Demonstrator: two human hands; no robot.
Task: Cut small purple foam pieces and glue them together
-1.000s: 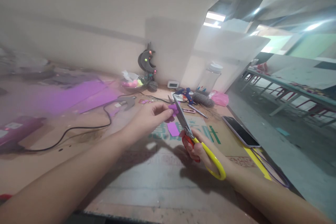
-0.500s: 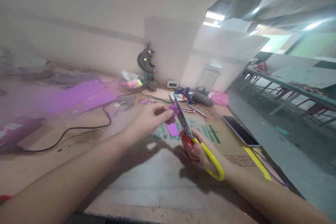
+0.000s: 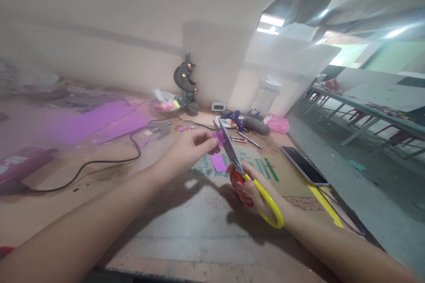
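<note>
My left hand (image 3: 191, 148) pinches a small purple foam piece (image 3: 219, 138) between thumb and fingertips, above the cardboard-covered table (image 3: 186, 225). My right hand (image 3: 254, 190) grips the red and yellow handles of a pair of scissors (image 3: 247, 174). The steel blades point up and away and close on the purple piece. A larger purple scrap (image 3: 218, 162) lies on the cardboard just below the blades.
A black cable (image 3: 99, 161) runs across the table at left, by purple foam sheets (image 3: 99, 121). A phone (image 3: 303, 166) lies at the right edge. At the back stand a black moon ornament (image 3: 185, 77), a plastic jar (image 3: 267, 97), a blue glue gun (image 3: 234, 117) and a pink bag (image 3: 277, 124).
The hands and scissors stay almost in place. The blades have shifted slightly on the purple piece, and the piece has turned a little in my left fingers.
</note>
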